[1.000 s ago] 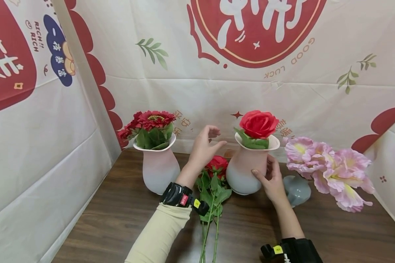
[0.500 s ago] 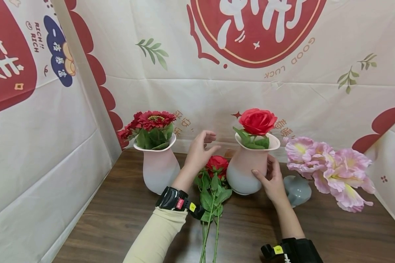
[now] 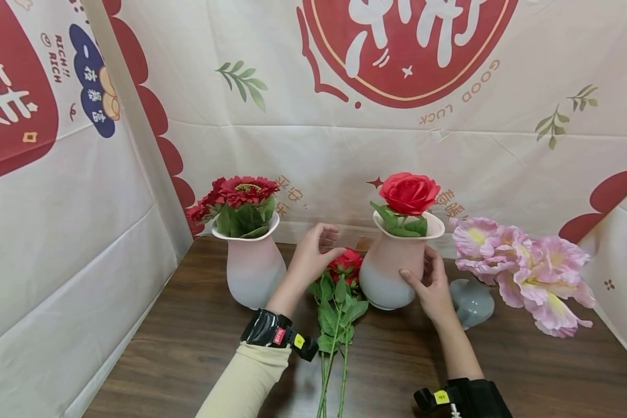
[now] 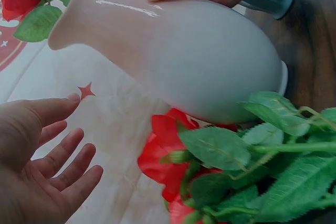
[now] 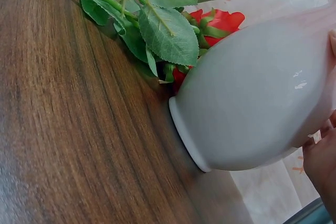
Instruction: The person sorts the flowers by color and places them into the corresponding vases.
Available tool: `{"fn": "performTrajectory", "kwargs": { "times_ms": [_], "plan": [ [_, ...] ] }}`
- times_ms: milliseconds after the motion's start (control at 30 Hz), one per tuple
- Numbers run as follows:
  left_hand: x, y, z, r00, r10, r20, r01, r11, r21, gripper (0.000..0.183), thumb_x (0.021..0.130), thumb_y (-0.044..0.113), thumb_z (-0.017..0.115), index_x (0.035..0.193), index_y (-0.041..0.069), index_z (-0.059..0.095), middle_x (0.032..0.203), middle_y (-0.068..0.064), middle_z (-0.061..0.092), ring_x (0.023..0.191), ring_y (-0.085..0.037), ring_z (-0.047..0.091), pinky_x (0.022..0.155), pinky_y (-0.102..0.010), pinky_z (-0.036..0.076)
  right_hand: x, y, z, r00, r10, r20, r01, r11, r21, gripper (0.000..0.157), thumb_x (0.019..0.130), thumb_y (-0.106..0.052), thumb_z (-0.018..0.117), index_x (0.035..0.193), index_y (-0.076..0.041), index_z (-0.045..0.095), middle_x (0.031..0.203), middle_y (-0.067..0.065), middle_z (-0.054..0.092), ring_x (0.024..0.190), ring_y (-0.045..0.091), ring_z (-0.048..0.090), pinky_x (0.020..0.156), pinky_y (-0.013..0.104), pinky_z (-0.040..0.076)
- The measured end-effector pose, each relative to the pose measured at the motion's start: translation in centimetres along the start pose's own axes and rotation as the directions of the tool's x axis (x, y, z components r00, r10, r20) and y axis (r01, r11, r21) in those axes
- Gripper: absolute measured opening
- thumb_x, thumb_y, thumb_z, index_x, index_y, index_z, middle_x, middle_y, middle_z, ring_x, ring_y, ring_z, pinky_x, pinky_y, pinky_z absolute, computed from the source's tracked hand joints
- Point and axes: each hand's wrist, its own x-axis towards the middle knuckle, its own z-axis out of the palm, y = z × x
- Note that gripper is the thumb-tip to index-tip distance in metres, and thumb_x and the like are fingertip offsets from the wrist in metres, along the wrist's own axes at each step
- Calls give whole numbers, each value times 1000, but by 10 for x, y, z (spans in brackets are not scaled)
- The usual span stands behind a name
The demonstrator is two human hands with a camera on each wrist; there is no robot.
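Note:
A pink-to-grey vase (image 3: pixel 394 270) stands upright right of centre with one red rose (image 3: pixel 410 193) in its mouth. My right hand (image 3: pixel 435 290) holds this vase from its right side, thumb on the front and fingers behind, partly hidden. Above the heads of several loose red roses (image 3: pixel 346 266), my left hand (image 3: pixel 309 255) hovers with relaxed fingers and nothing in it. In the left wrist view, the left hand (image 4: pixel 47 166) is apart from both the vase (image 4: pixel 199 56) and the lying roses (image 4: pixel 163 156). Green stems run toward the table's front.
A matching vase (image 3: pixel 253 270) with dark red daisy-like flowers (image 3: pixel 247 190) stands at the left. At the right, a small grey-blue vase (image 3: pixel 471 303) holds big pink flowers (image 3: pixel 528 267) leaning right. A printed cloth (image 3: pixel 313 151) hangs behind the wooden table (image 3: pixel 188 348).
My left hand has drawn down and slightly left, away from the right-hand vase. The upright rose has shifted slightly and now sits a bit higher. My right hand stays put.

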Motion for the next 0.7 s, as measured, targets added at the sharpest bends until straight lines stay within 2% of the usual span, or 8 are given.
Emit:
{"fn": "performTrajectory", "kwargs": {
  "times_ms": [300,700],
  "plan": [
    [-21,-17,5,999,-48,10,48,999,25,35,87,12,70,118,5,57,112,-16,65,100,-29,62,89,-48,55,-1,-3,0,1000,10,9,-10,1000,-4,66,86,5,64,142,-6,31,128,-4,43,113,9,45,90,5,38],
    [-46,-35,11,982,-163,96,161,987,27,33,87,18,69,116,4,58,107,-15,68,91,-26,65,79,-49,57,-1,-2,0,1000,5,11,-5,1000,-2,66,86,5,64,143,-6,31,128,-4,42,112,10,45,90,4,38]
  ]
}}
